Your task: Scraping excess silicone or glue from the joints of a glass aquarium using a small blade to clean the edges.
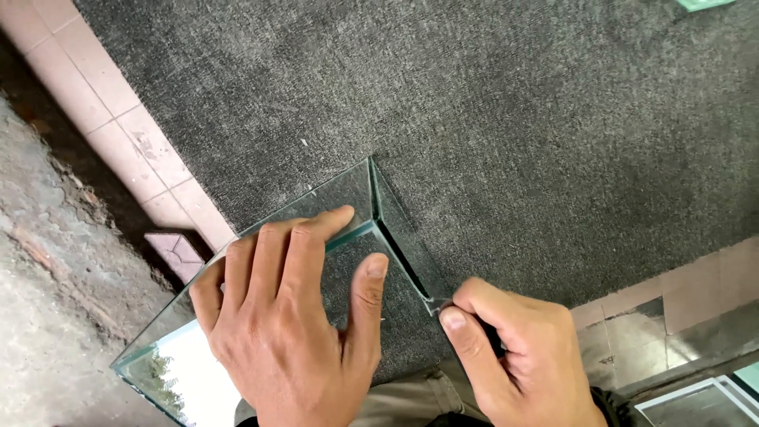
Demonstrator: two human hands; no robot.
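A small open glass box (371, 237), panes joined at the corners, stands on the dark grey carpet (514, 119) that covers the work surface, near the person's lap. The left hand (285, 332) lies spread flat over the near-left pane, fingers pressed on the top edge and thumb hooked inside, bracing it. The right hand (514, 348) is closed tight, thumb and forefinger pinched on what looks like a small blade (437, 304) at the near end of the right-hand pane; the tool is mostly hidden, so I cannot tell its kind for sure. The glass looks stiff, smooth and slippery, moderately heavy for its size, and brittle, with raw edges that could cut. I judge it best held by flat palms on the pane faces or beneath the base, never by one corner seam. Pink tiles (118, 126) border the carpet at left, and a glass offcut (704, 4) lies far right
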